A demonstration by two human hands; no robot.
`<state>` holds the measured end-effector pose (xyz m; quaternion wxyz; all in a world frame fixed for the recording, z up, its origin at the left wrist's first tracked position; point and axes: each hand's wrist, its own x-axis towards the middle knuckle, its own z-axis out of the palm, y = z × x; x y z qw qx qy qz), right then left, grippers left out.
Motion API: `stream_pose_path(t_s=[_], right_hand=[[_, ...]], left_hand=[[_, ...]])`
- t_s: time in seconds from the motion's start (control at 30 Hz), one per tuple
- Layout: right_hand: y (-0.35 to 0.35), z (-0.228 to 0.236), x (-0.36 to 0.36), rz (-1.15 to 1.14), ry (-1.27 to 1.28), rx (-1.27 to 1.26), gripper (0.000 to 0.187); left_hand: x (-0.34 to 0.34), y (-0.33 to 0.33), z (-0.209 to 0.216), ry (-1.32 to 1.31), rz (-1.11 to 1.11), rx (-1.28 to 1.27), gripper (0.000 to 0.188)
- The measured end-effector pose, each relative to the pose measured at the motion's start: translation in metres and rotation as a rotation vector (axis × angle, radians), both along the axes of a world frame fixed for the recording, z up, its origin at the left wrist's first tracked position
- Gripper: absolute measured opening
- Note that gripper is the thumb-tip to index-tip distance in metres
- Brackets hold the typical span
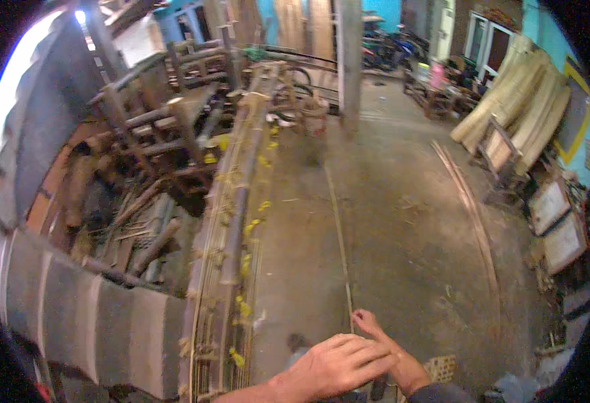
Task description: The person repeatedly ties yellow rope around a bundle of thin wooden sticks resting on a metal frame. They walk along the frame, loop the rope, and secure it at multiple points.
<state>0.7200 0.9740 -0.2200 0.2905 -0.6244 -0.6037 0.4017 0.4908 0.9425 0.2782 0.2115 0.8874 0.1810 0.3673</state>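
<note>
A long, thin bamboo strip (338,228) runs along the floor away from me. Its near end meets my right hand (367,322), whose fingers are closed around it in a pinch. My right forearm comes in from the lower right with a dark sleeve. Across that forearm, nearer to me, lies my left hand (349,363), back upward, fingers stretched out and no object visible in it. Left of both hands stands a long, low rack (231,242) carrying lengthwise poles and thin strips, with yellow ties along its side.
Several wooden frames and logs (154,248) fill the left side, behind a corrugated sheet (100,336). A post (349,67) rises ahead. Long strips (473,208) lie on the floor at right. Wide bamboo sheets (516,101) lean by the right wall; motorbikes (392,50) stand far back.
</note>
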Motion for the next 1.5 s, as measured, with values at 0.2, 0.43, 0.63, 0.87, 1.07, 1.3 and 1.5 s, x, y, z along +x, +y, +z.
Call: stream_pose_path(t_s=[0.2, 0.43, 0.63, 0.87, 1.07, 1.3, 1.5], right_hand=[[0.040, -0.087, 0.104, -0.112, -0.102, -0.309, 0.028], [0.089, -0.068, 0.101, -0.096, -0.186, -0.788, 0.027], [0.265, -0.035, 0.084, -0.171, 0.008, -0.746, 0.024], [0.697, -0.092, 0.041, -0.042, 0.181, -0.393, 0.023], [0.964, -0.019, -0.160, 0.595, -0.150, 0.137, 0.025], [1.013, 0.350, -0.349, 1.030, 1.087, -0.750, 0.056], [1.164, 0.380, -0.318, 1.112, 0.704, -0.176, 0.034]], left_hand=[[0.011, 0.135, -0.004, -0.236, -0.175, 0.040, 0.026], [-0.032, 0.332, -0.206, -0.146, 0.288, -0.805, 0.026], [-0.116, 0.527, -0.137, -0.265, 0.607, -0.598, 0.022], [-0.230, 0.694, -0.122, -0.385, 1.148, -0.418, 0.020], [-0.251, 0.807, -0.193, 0.165, 1.641, -0.373, 0.019], [-0.225, 0.779, -0.127, -0.002, 1.426, -0.518, 0.021], [-0.184, 0.843, -0.018, 0.076, 1.494, -0.149, 0.035]])
